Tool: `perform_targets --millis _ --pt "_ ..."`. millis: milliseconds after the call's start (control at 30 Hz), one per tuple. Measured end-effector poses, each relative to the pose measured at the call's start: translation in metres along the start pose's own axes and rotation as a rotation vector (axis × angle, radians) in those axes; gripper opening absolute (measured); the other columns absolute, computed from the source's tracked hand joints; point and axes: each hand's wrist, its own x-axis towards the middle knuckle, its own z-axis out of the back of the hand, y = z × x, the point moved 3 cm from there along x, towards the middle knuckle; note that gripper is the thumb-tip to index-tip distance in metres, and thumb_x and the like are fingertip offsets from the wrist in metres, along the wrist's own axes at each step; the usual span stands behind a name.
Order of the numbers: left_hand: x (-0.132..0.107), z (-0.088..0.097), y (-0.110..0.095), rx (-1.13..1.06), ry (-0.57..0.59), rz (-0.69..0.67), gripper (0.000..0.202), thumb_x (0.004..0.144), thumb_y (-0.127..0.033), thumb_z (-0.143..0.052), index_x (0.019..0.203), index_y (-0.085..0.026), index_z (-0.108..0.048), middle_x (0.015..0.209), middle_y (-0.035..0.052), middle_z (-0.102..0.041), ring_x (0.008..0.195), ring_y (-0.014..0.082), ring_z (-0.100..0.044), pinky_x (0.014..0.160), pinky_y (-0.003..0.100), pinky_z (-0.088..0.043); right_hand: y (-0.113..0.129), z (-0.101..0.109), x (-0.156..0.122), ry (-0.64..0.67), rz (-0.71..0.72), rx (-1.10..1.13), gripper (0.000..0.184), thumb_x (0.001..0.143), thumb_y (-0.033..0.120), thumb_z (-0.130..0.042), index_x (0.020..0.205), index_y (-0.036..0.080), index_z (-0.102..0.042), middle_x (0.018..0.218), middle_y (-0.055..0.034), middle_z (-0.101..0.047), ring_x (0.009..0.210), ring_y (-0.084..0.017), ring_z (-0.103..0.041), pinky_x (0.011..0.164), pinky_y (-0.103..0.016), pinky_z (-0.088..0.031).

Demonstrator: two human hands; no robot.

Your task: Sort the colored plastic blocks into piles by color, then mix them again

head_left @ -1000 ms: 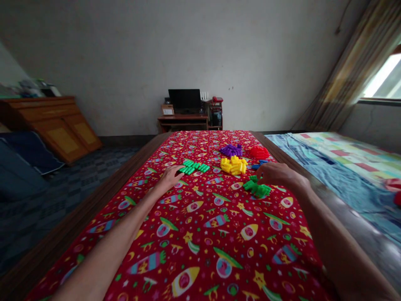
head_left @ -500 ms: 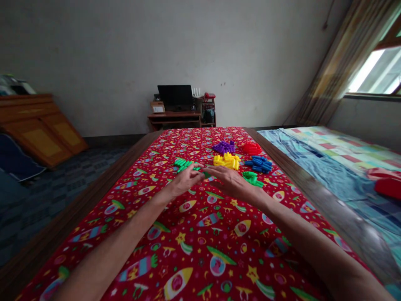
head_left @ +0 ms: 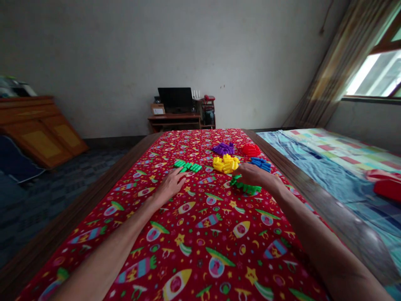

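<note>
Several green plastic toy blocks [head_left: 194, 167] lie in a slanting row on the red patterned cloth [head_left: 200, 242]. My left hand [head_left: 171, 184] rests just in front of this row, open, its fingers stretched toward the near blocks; it holds nothing. On the right, my right hand [head_left: 255, 173] is bent down over a loose green block pile [head_left: 250, 189], with its fingers drawn together. The fingertips are partly hidden, so what they grip does not show. A yellow block pile [head_left: 225, 164] is just left of that hand, and a blue block pile [head_left: 262, 164] lies behind it.
Farther back on the cloth are a purple block pile [head_left: 223, 148] and a red block pile [head_left: 251, 150]. The table's dark wooden edge [head_left: 300, 190] runs along the right, beside a bed [head_left: 313, 154]. A monitor [head_left: 176, 99] stands on a desk against the wall.
My hands have come apart: the left has drawn back to the left, and the right has moved right, over the green pile. That pile now spreads farther left.
</note>
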Motion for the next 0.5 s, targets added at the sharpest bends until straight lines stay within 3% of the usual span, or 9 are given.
perform_targets --millis 100,233,333,400,500 --pt "-0.002 -0.001 0.002 -0.032 -0.023 -0.012 0.025 0.084 -0.025 -0.047 0.094 -0.019 -0.069 0.119 0.0123 -0.062 0.112 0.0271 -0.059 0.099 0.044 -0.048 -0.002 -0.001 -0.002 0.053 0.019 -0.041 0.029 0.08 0.011 -0.057 0.104 0.019 -0.073 0.098 -0.008 -0.073 0.085 -0.017 -0.066 0.068 -0.022 -0.046" --pt "0.0 0.006 -0.004 -0.081 -0.045 -0.026 0.015 0.08 -0.02 -0.049 0.081 -0.021 -0.065 0.102 0.0096 -0.065 0.1 0.0246 -0.063 0.092 0.041 -0.05 0.007 0.015 -0.009 -0.063 0.053 -0.001 0.031 0.083 0.01 -0.055 0.107 0.018 -0.072 0.1 -0.0098 -0.072 0.085 -0.017 -0.065 0.071 -0.024 -0.045" --pt "0.004 0.012 -0.012 -0.163 -0.085 0.093 0.008 0.077 -0.02 -0.052 0.08 -0.021 -0.06 0.088 0.0061 -0.066 0.088 0.0232 -0.065 0.084 0.038 -0.052 0.028 0.025 -0.011 -0.158 0.099 0.079 0.029 0.087 0.012 -0.05 0.106 0.017 -0.071 0.089 -0.0079 -0.072 0.074 -0.013 -0.062 0.066 -0.023 -0.04" --pt "0.006 0.014 -0.024 -0.306 -0.086 0.196 0.009 0.076 -0.025 -0.058 0.084 -0.021 -0.056 0.081 0.0035 -0.067 0.08 0.0221 -0.066 0.077 0.036 -0.053 0.046 0.026 -0.009 -0.231 0.138 0.143 0.027 0.092 0.016 -0.046 0.105 0.016 -0.07 0.084 -0.0073 -0.071 0.069 -0.012 -0.06 0.063 -0.024 -0.037" --pt "0.007 0.013 -0.061 -0.61 0.019 0.237 0.027 0.071 -0.034 -0.068 0.09 -0.021 -0.053 0.08 0.0016 -0.069 0.076 0.0212 -0.068 0.07 0.032 -0.054 0.071 0.018 -0.003 -0.313 0.236 0.251 0.025 0.094 0.022 -0.049 0.111 0.015 -0.066 0.094 -0.0095 -0.07 0.076 -0.013 -0.06 0.064 -0.023 -0.036"
